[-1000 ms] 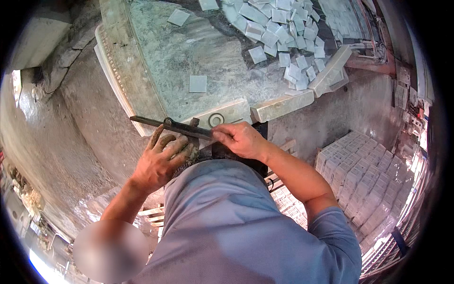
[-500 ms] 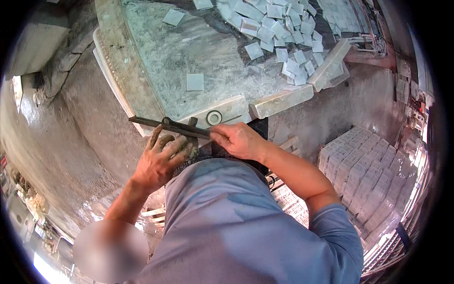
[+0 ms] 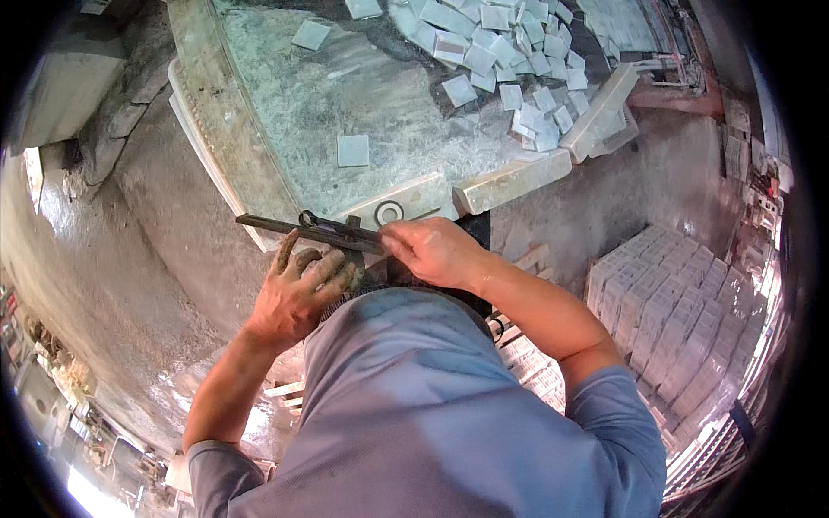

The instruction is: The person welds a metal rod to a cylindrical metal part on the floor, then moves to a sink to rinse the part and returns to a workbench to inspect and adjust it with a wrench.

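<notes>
A long dark bar (image 3: 269, 224) lies crosswise in front of my body, close to the near edge of the slab. My right hand (image 3: 436, 252) is closed around its right end, with the fingers curled over it. My left hand (image 3: 298, 293) is under the bar's left half with its fingers spread, and the index fingertip touches the bar's near side. A dark piece with a rounded end (image 3: 308, 219) lies along the bar; its exact form is unclear. Just beyond my right hand, a pale ring (image 3: 379, 214) rests by the slab's near rim.
A wet grey slab (image 3: 285, 95) spreads ahead, edged by pale stone blocks (image 3: 514, 184). One square tile (image 3: 352, 150) lies on it, with a heap of tiles (image 3: 480, 60) at far right. Wrapped stacks (image 3: 665, 311) stand on the right.
The dark piece with the rounded end has shifted and stands out more from the bar. Both hands stay nearly in place, and the view has moved slightly.
</notes>
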### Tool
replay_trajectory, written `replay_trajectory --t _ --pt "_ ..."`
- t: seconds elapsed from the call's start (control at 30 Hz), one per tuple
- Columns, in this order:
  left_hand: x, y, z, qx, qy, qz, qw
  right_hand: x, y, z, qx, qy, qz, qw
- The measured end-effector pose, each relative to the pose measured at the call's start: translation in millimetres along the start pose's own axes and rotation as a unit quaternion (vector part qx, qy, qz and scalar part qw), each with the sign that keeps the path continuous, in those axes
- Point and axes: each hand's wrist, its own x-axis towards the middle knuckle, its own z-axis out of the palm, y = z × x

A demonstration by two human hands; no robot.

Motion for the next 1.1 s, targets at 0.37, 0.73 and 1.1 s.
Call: replay_trajectory --t 0.37,0.73,1.1 --pt "-0.2 0.0 -0.5 -0.015 0.006 -0.014 1.000 2.8 -0.3 -8.4 0.052 0.008 0.043 0.998" --pt "1.7 0.1 -6.5 0.014 0.021 0.010 1.000 0.7 0.6 0.4 0.020 -0.042 0.022 0.999" --pt "-6.0 -12.5 1.7 0.003 0.077 -0.030 0.997 -3.0 9.8 -1.1 0.078 0.033 0.066 0.994"
